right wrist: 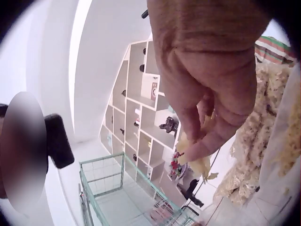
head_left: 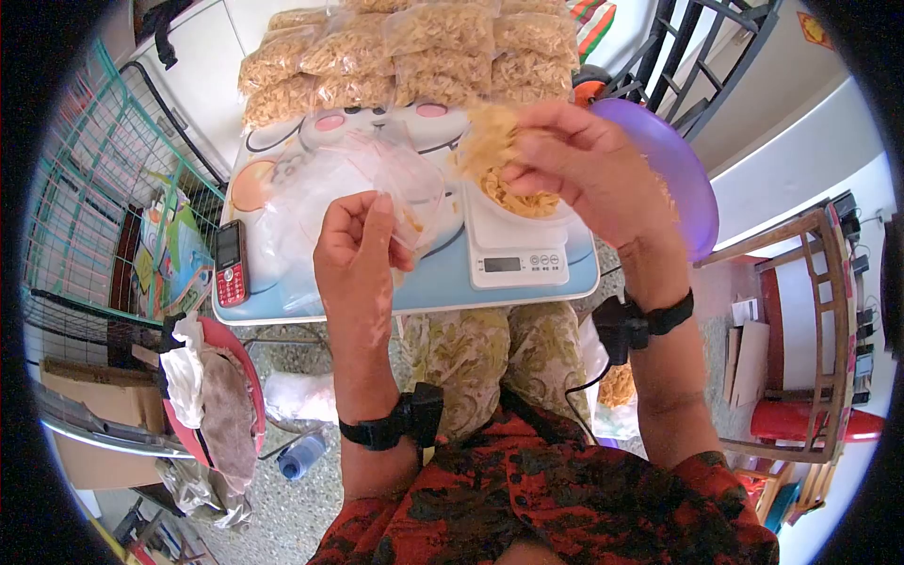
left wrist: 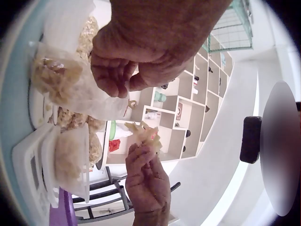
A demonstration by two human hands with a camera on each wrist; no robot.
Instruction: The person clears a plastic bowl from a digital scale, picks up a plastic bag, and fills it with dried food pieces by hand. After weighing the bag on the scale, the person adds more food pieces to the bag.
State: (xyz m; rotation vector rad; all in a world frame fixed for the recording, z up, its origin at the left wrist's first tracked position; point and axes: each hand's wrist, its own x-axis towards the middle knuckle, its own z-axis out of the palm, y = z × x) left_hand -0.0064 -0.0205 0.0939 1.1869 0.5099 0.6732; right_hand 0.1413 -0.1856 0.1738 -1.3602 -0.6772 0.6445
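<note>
My left hand [head_left: 353, 268] pinches the edge of a clear plastic bag [head_left: 419, 193] over the table. In the left wrist view, pale yellow flakes lie in the far end of this bag [left wrist: 56, 80]. My right hand [head_left: 603, 174] is raised to the right of it and pinches a small bunch of dry, yellowish flakes [head_left: 485, 132], blurred in the head view. Below that hand, a white tub [head_left: 551, 221] with more flakes [head_left: 518, 196] stands on a white digital scale [head_left: 518, 273]. The right wrist view shows the flakes [right wrist: 200, 165] sticking out between thumb and fingers.
Filled bags of flakes [head_left: 438, 33] are stacked along the table's back. Empty clear bags [head_left: 315, 198] lie on the left, near a red phone [head_left: 231, 264]. A purple basin [head_left: 692, 202] stands at the right edge. A wire cage [head_left: 85, 188] is on the far left.
</note>
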